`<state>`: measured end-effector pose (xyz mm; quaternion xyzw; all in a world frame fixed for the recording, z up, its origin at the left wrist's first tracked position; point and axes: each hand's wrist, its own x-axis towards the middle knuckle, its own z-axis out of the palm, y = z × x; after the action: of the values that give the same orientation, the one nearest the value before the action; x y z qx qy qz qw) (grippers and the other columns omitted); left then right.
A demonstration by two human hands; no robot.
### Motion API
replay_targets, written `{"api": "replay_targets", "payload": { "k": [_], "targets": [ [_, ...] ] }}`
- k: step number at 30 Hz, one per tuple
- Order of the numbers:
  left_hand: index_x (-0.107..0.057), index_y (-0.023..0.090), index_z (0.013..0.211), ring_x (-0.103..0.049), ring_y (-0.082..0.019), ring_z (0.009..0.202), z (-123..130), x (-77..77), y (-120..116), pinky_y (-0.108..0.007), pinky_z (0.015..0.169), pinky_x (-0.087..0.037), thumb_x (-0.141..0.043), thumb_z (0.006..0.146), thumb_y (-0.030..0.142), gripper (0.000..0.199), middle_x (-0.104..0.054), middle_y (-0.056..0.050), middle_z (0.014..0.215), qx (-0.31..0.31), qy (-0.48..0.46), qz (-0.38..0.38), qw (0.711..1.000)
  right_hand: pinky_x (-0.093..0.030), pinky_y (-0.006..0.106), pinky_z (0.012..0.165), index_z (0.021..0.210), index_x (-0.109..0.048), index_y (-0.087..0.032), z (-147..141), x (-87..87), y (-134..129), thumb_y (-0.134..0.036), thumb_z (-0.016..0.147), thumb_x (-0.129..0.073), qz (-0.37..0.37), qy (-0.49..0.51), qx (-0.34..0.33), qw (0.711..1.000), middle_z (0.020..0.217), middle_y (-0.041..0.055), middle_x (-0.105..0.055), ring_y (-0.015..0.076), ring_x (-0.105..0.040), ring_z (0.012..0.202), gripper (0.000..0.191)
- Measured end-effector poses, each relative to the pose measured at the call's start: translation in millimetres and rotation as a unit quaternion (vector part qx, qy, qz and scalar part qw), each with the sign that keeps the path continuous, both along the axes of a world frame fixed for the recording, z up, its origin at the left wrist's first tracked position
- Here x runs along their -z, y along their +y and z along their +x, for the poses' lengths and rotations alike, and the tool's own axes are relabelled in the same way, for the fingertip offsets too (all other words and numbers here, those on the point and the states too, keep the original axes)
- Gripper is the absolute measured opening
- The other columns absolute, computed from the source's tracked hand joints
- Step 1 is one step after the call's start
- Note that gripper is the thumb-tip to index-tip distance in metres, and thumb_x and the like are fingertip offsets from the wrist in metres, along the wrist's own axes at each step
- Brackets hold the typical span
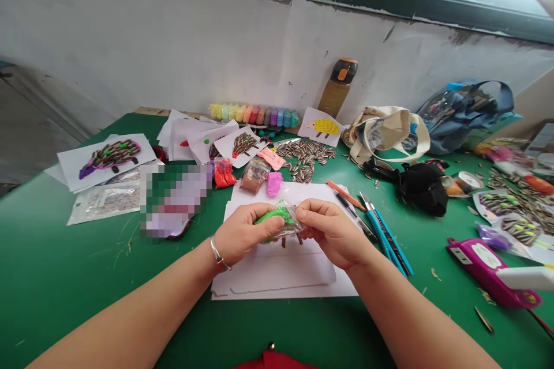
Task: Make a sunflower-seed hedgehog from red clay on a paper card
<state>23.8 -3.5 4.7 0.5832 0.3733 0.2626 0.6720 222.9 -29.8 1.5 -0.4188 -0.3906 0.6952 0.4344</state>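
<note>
Between my two hands is a small clear plastic bag of bright green modelling clay (283,214), held above a stack of white paper (277,277). My left hand (246,228) wraps round the clay end, thumb on top. My right hand (331,229) pinches the loose plastic at the bag's other side. A partly covered drawing shows brown strokes below the bag. Just beyond the paper lie packets of brown clay (254,176), pink clay (274,184) and red clay (224,173).
Sunflower seeds (305,155) are heaped behind the packets. Tweezers (383,236), a blue cutter and pens lie right of the paper. Hedgehog pictures (110,158) are at the left. A bottle (337,89), a cloth bag (389,132) and a magenta device (493,271) stand farther out.
</note>
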Motion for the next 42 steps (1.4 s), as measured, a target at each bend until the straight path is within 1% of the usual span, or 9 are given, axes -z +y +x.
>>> {"api": "replay_targets", "payload": {
  "k": [4, 11, 14, 17, 20, 25, 29, 33, 42],
  "targets": [
    [-0.063, 0.013, 0.081, -0.05, -0.012, 0.064, -3, -2.2, -1, -0.024, 0.06, -0.04, -0.069, 0.079, 0.047, 0.035, -0.059, -0.001, 0.07, 0.011, -0.02, -0.005, 1.0, -0.031, 0.025, 0.058, 0.068, -0.058, -0.018, 4, 0.0, 0, -0.03, 0.076, -0.072, -0.018, 0.031, -0.047, 0.998, 0.063, -0.0035, -0.05, 0.0096, -0.042, 0.057, 0.02],
    [-0.062, 0.013, 0.082, -0.049, -0.01, 0.06, -5, 6.0, -2, -0.024, 0.058, -0.039, -0.072, 0.078, 0.047, 0.036, -0.058, 0.001, 0.067, 0.051, -0.09, -0.055, 0.993, -0.029, 0.025, 0.057, 0.066, -0.056, -0.017, 2, 3.8, 2, -0.027, 0.076, -0.068, -0.02, 0.011, -0.056, 0.998, 0.061, -0.0043, -0.048, 0.0087, -0.04, 0.055, 0.018],
    [-0.062, 0.013, 0.082, -0.05, -0.01, 0.059, -5, 8.0, -3, -0.023, 0.057, -0.04, -0.073, 0.078, 0.047, 0.035, -0.057, 0.001, 0.066, 0.041, -0.101, -0.068, 0.992, -0.032, 0.025, 0.057, 0.068, -0.057, -0.017, 0, 3.0, 1, -0.024, 0.078, -0.066, 0.043, -0.065, -0.058, 0.995, 0.064, -0.0028, -0.051, 0.0096, -0.043, 0.059, 0.015],
    [-0.062, 0.013, 0.079, -0.051, -0.009, 0.057, -4, 7.6, -5, -0.023, 0.056, -0.041, -0.073, 0.079, 0.046, 0.035, -0.056, 0.002, 0.064, 0.021, -0.11, -0.068, 0.991, -0.037, 0.025, 0.061, 0.082, -0.059, -0.019, 0, -1.7, -3, -0.025, 0.078, -0.07, 0.119, -0.138, -0.042, 0.982, 0.074, -0.0023, -0.055, 0.0112, -0.048, 0.068, 0.013],
    [-0.062, 0.013, 0.082, -0.056, -0.011, 0.055, -4, 7.6, -7, -0.023, 0.055, -0.043, -0.072, 0.079, 0.048, 0.036, -0.06, 0.0, 0.065, 0.018, -0.105, -0.081, 0.991, -0.04, 0.025, 0.063, 0.081, -0.055, -0.021, 1, -6.5, -8, -0.025, 0.079, -0.071, 0.203, -0.209, -0.008, 0.957, 0.076, -0.0033, -0.052, 0.0111, -0.048, 0.071, 0.017],
    [-0.063, 0.013, 0.086, -0.061, -0.012, 0.055, -3, 8.3, -8, -0.024, 0.056, -0.047, -0.073, 0.078, 0.048, 0.037, -0.061, -0.001, 0.066, 0.015, -0.107, -0.109, 0.988, -0.045, 0.026, 0.066, 0.091, -0.067, -0.025, 3, -10.1, -12, -0.024, 0.086, -0.066, 0.299, -0.275, -0.039, 0.913, 0.087, 0.0, -0.056, 0.0117, -0.054, 0.075, 0.005],
    [-0.063, 0.014, 0.085, -0.062, -0.01, 0.055, -3, 7.3, -8, -0.019, 0.052, -0.044, -0.072, 0.08, 0.045, 0.032, -0.061, 0.0, 0.069, 0.003, -0.109, -0.129, 0.986, -0.048, 0.025, 0.066, 0.103, -0.071, -0.032, 1, -8.9, -12, -0.025, 0.089, -0.062, 0.338, -0.315, -0.023, 0.886, 0.096, 0.0019, -0.06, 0.0136, -0.058, 0.085, 0.018],
    [-0.062, 0.015, 0.085, -0.06, -0.008, 0.051, -3, 5.4, -9, -0.017, 0.049, -0.041, -0.071, 0.081, 0.045, 0.032, -0.06, 0.001, 0.068, 0.015, -0.119, -0.159, 0.98, -0.049, 0.024, 0.066, 0.107, -0.071, -0.034, -3, -7.4, -12, -0.024, 0.089, -0.062, 0.347, -0.314, -0.018, 0.884, 0.094, 0.0017, -0.059, 0.0136, -0.058, 0.085, 0.022],
    [-0.062, 0.014, 0.085, -0.058, -0.007, 0.05, 2, 3.8, -12, -0.017, 0.049, -0.039, -0.07, 0.081, 0.051, 0.038, -0.059, 0.001, 0.066, 0.03, -0.104, -0.175, 0.979, -0.05, 0.027, 0.07, 0.096, -0.072, -0.026, -7, -6.7, -13, -0.018, 0.087, -0.062, 0.372, -0.332, 0.001, 0.867, 0.091, 0.0028, -0.057, 0.0143, -0.058, 0.084, 0.016]
  ]
}}
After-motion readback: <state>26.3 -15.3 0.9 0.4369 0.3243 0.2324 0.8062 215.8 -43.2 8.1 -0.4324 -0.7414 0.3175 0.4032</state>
